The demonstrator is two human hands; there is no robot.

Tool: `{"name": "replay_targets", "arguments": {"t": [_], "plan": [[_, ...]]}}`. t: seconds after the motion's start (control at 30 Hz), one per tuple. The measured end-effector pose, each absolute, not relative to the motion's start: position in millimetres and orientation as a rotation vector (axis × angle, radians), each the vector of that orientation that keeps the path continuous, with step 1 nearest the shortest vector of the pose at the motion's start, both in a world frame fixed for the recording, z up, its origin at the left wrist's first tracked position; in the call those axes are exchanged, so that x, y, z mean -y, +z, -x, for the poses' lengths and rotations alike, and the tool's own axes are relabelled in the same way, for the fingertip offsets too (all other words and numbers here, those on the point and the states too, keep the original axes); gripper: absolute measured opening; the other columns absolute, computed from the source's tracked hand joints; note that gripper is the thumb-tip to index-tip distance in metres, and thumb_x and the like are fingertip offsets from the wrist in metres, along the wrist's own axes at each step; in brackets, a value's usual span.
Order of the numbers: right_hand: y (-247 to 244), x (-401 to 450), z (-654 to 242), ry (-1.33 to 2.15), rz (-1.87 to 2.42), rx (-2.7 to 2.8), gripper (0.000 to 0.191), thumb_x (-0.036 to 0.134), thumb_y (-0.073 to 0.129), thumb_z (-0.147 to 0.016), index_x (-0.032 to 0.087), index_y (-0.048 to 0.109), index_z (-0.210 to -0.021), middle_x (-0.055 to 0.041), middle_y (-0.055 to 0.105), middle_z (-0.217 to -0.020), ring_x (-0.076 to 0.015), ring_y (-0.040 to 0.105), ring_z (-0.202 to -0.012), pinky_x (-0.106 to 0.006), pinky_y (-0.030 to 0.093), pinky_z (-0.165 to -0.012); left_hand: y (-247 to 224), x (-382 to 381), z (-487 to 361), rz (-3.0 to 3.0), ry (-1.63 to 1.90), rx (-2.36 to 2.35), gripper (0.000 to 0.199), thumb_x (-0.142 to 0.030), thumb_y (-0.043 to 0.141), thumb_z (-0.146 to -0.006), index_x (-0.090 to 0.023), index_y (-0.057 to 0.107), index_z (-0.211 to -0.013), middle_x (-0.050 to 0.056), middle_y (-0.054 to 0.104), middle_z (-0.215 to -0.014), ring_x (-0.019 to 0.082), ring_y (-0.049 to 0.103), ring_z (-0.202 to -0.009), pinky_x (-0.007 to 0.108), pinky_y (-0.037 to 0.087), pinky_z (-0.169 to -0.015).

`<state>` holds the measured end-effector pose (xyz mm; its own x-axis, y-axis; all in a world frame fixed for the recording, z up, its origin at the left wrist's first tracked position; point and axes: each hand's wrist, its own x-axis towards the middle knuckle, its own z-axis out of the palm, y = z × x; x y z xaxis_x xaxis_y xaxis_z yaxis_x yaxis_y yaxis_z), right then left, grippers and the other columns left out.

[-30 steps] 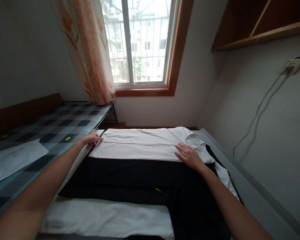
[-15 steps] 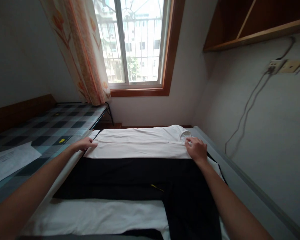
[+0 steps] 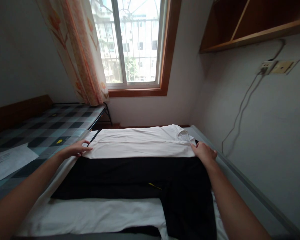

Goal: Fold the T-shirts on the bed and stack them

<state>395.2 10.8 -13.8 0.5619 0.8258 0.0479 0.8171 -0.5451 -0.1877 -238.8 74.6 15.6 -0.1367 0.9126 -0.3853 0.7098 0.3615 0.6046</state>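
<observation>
A white shirt [image 3: 140,143], folded into a long strip, lies across a black garment [image 3: 115,173] with a small yellow mark. Its round neckline faces right. My left hand [image 3: 78,148] rests at the strip's left end, fingers apart, thumb and forefinger touching the edge. At the right end, my right hand [image 3: 204,153] pinches the shirt's near corner below the neckline. More white cloth [image 3: 97,213] shows under the black garment, nearest to me.
On the left is a bed with a checked cover [image 3: 77,116] and a paper sheet [image 3: 11,161]. A curtain [image 3: 82,56] hangs beside the window. Along the right wall are a shelf [image 3: 255,33], a socket [image 3: 267,67] and a hanging cable [image 3: 236,116].
My right hand has moved right, from beside the neckline to the shirt's near right corner. My left hand has shifted slightly left and down. The view has turned a little.
</observation>
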Motion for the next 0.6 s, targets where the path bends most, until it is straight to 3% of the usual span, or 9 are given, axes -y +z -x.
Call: {"name": "replay_targets", "arguments": {"t": [0.17, 0.27, 0.4, 0.6], "plan": [[-13.0, -10.4, -397.4, -0.038, 2.552, 1.427, 0.048, 0.058, 0.046, -0.087, 0.017, 0.068, -0.099, -0.0201, 0.069, -0.105, -0.0364, 0.065, -0.1, -0.051, 0.045, -0.084, 11.0, -69.0, 243.7, -1.558, 0.332, -1.805, 0.085, -0.062, 0.076, -0.05, -0.021, 0.052, -0.121, -0.003, 0.055, -0.068, 0.019, 0.059, -0.063, 0.027, 0.046, -0.054], [-9.0, -10.6, -400.1, 0.064, 2.345, 1.651, 0.039, 0.053, 0.054, -0.082, 0.018, 0.066, -0.095, -0.0165, 0.068, -0.101, -0.031, 0.065, -0.095, -0.041, 0.047, -0.079, 16.2, -63.2, 242.2, -1.877, 0.344, -1.733, 0.073, -0.056, 0.073, -0.053, -0.02, 0.057, -0.115, 0.004, 0.062, -0.088, 0.023, 0.063, -0.079, 0.033, 0.052, -0.07], [-7.0, -7.4, -411.5, 0.535, 1.961, 2.006, 0.034, 0.048, 0.063, -0.072, 0.019, 0.065, -0.091, -0.0077, 0.067, -0.088, -0.021, 0.064, -0.079, -0.029, 0.048, -0.07, 27.2, -50.3, 236.8, -2.319, 0.156, -1.595, 0.048, -0.049, 0.067, -0.062, -0.019, 0.066, -0.1, 0.007, 0.06, -0.106, 0.025, 0.059, -0.101, 0.035, 0.046, -0.093], [-11.4, 2.9, -431.9, 0.416, 2.051, 2.154, 0.044, 0.021, 0.062, -0.058, 0.027, 0.07, -0.101, -0.0053, 0.065, -0.096, -0.0246, 0.062, -0.093, -0.035, 0.047, -0.086, 23.4, -38.2, 235.0, -2.468, 0.02, -1.485, 0.043, -0.024, 0.056, -0.065, -0.02, 0.065, -0.107, 0.004, 0.062, -0.105, 0.021, 0.059, -0.1, 0.029, 0.045, -0.092]]}}
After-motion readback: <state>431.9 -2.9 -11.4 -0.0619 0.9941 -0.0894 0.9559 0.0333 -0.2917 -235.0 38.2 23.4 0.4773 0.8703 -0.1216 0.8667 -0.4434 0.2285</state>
